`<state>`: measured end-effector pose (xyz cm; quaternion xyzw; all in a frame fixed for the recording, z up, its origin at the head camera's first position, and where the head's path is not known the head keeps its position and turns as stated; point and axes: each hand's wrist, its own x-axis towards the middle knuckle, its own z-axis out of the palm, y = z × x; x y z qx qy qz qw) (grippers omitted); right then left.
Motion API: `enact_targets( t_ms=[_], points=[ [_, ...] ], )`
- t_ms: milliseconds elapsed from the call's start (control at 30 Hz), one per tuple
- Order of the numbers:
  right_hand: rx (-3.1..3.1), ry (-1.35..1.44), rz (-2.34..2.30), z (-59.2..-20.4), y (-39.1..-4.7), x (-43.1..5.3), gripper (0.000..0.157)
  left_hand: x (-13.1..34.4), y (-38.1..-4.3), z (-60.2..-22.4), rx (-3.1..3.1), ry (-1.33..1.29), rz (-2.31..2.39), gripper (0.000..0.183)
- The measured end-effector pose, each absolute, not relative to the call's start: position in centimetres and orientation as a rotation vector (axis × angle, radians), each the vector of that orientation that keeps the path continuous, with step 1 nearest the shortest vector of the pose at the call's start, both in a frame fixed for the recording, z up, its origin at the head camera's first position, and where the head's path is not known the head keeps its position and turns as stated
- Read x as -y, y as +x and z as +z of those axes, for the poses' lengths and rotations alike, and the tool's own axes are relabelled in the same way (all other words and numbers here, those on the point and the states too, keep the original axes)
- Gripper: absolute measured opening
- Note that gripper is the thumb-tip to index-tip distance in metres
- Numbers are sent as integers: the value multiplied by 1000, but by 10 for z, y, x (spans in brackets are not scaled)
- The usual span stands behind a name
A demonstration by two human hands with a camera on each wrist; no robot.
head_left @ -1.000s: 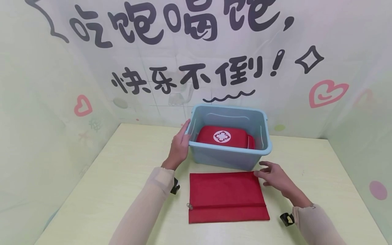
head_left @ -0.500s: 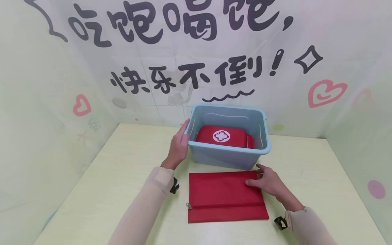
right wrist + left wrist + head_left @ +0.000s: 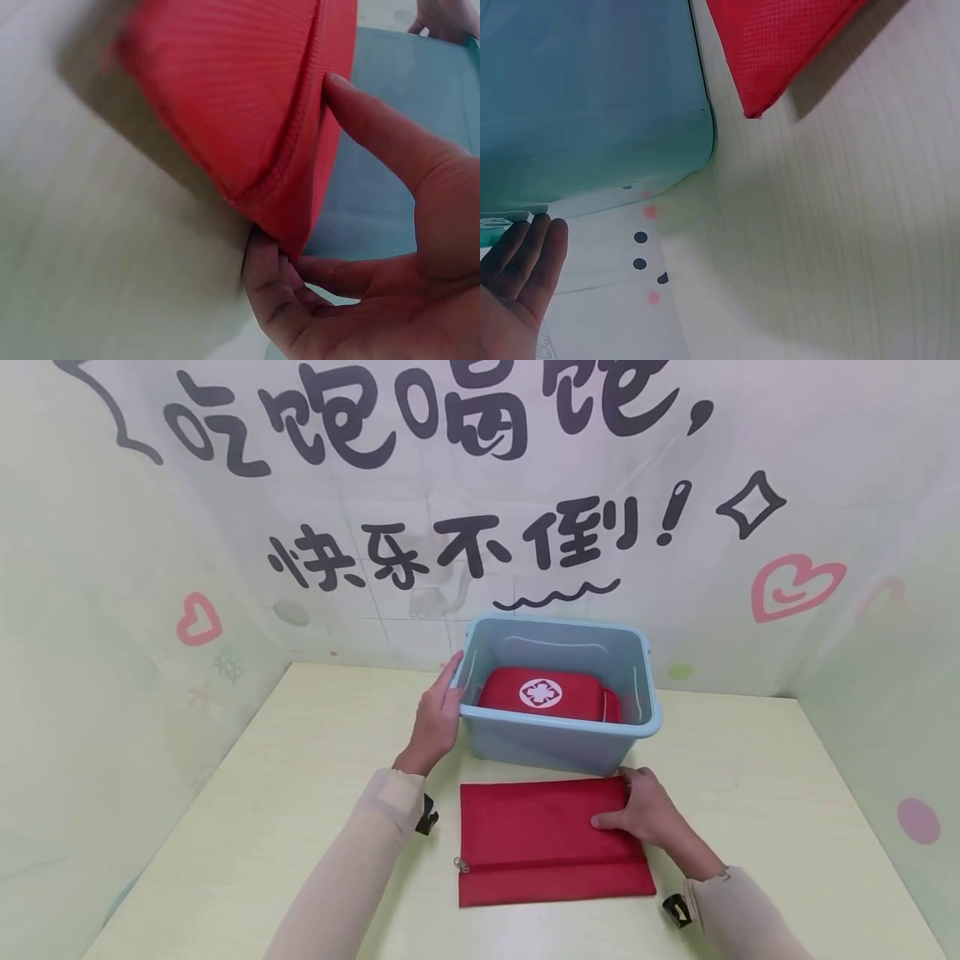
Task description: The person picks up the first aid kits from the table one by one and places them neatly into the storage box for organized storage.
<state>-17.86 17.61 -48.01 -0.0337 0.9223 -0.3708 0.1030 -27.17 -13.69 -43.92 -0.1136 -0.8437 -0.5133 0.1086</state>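
A light blue plastic bin (image 3: 555, 752) stands near the back wall with a red case (image 3: 502, 689) bearing a white cross emblem inside it. My left hand (image 3: 437, 718) rests against the bin's left side at the rim; its fingers (image 3: 534, 259) look straight and touch just beneath the lip. In front of the bin lies a flat red zip pouch (image 3: 540, 827), its zipper pull at the left. At the pouch's right edge my right hand (image 3: 651, 810) pinches it, thumb on the top face and other fingers tucked under the corner, as the right wrist view shows.
The pale wooden table (image 3: 315, 843) meets a printed fabric wall (image 3: 360, 635) directly behind the bin, with more fabric on both sides. A black wrist strap piece (image 3: 677, 910) hangs beneath the right sleeve, and another (image 3: 427, 816) beneath the left.
My right hand has moved left and slightly down from the pouch's upper right corner, its thumb now on the pouch's face and its fingers under the edge. The left hand and bin stay put.
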Motion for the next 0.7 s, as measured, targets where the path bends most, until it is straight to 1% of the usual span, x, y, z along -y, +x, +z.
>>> enact_targets(
  t_ms=[500, 700],
  points=[
    [-2732, -27, -1002, -479, -180, -172, 88, 137, -272, -441, 2470, -335, -1526, 55],
    [-2685, -4, -1041, -480, -178, -171, 87, 137, -273, -441, 2476, -331, -1517, 55]
  ],
)
